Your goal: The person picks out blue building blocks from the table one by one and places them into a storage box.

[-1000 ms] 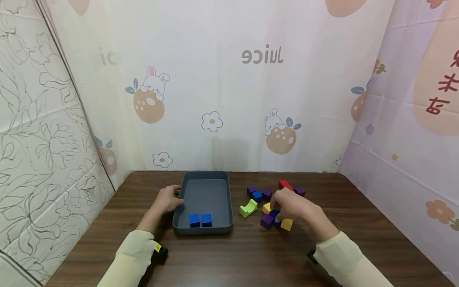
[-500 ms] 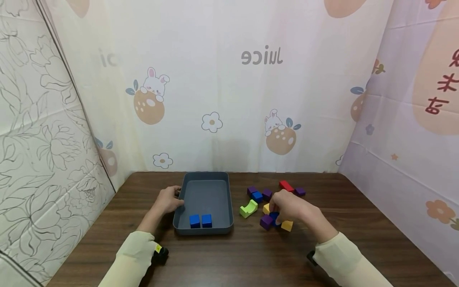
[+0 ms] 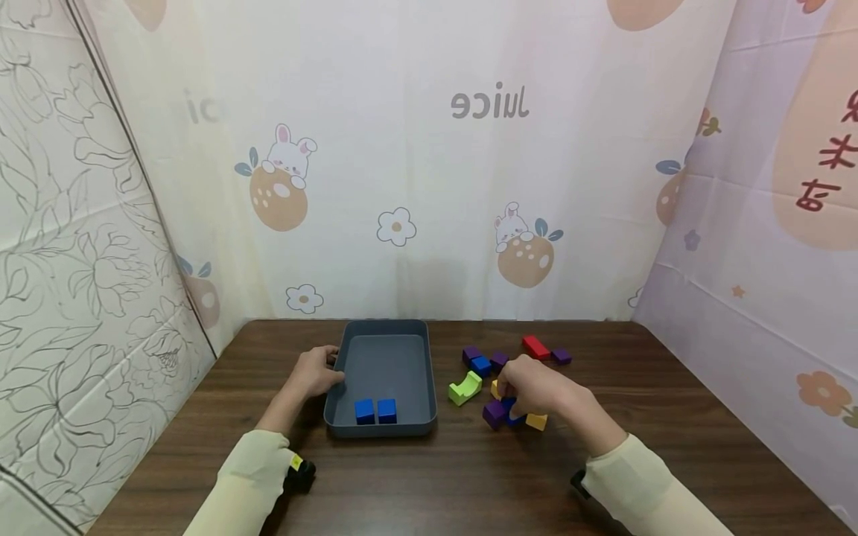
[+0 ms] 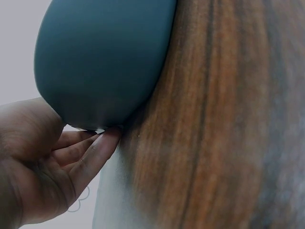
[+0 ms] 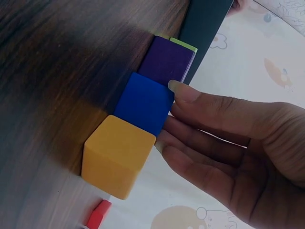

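I'm gripping the tray [image 3: 385, 365] with the left hand [image 3: 313, 374], apparently pinching a hemmed-in blue block [image 5: 145, 102] with the right hand [image 3: 541, 384], and judging this pickup as needing a straight lift.

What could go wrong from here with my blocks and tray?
Lifting the blue block at your right hand might drag the purple cube against it, since your thumb is near their seam. If your left hand, on the gray tray, nudged it, the two blue cubes inside could slide.

12 visible blocks [image 3: 386, 412] (1 tray [image 3: 383, 365])
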`<state>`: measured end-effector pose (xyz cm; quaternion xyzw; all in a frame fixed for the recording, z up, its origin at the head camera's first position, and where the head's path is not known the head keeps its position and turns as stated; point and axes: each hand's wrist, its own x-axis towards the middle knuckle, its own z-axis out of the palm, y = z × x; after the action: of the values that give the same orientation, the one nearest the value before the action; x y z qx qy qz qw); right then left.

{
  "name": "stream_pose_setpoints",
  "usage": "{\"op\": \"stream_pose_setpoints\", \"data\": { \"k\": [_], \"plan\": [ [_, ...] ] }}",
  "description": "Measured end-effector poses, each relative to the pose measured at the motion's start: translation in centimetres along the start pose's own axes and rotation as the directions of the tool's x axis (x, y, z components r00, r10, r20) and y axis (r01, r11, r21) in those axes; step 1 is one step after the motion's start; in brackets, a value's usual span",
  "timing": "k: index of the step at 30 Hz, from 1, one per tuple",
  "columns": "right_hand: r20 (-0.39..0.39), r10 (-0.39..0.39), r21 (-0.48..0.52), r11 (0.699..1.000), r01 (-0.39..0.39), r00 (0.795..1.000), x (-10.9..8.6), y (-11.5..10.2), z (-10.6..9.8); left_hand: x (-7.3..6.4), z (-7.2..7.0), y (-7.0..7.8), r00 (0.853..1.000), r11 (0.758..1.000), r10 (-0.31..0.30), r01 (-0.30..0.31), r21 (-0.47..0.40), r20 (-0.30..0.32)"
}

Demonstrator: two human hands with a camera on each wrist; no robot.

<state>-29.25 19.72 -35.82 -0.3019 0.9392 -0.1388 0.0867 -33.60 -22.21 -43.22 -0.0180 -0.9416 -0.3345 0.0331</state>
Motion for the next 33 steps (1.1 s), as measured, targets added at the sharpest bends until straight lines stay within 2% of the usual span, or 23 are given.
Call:
{"op": "stream_pose_setpoints", "data": {
  "k": [6, 13, 25, 33],
  "plan": [
    [-0.002, 0.024, -0.011, 1.000, -0.024, 1.000, -0.1, 0.0, 0.0, 0.1, 0.0, -0.1, 1.000, 1.000, 0.006, -0.006, 0.002, -0.004],
    [0.032, 0.104, -0.014, 0.994, -0.104, 0.994, -0.1, 0.1, 0.1, 0.0, 0.0, 0.0, 1.000, 1.000, 0.011, -0.011, 0.003, -0.006],
    [0.082, 0.068, -0.055, 0.996, -0.064, 0.994, 0.5, 0.5, 0.8, 0.0, -0.1, 0.0, 1.000, 1.000, 0.012, -0.012, 0.008, -0.004],
    [0.077, 0.109, -0.066, 0.992, -0.104, 0.991, 0.7, 0.4, 1.0, -0.1, -0.1, 0.0, 1.000, 1.000, 0.011, -0.011, -0.004, -0.006]
  ]
}}
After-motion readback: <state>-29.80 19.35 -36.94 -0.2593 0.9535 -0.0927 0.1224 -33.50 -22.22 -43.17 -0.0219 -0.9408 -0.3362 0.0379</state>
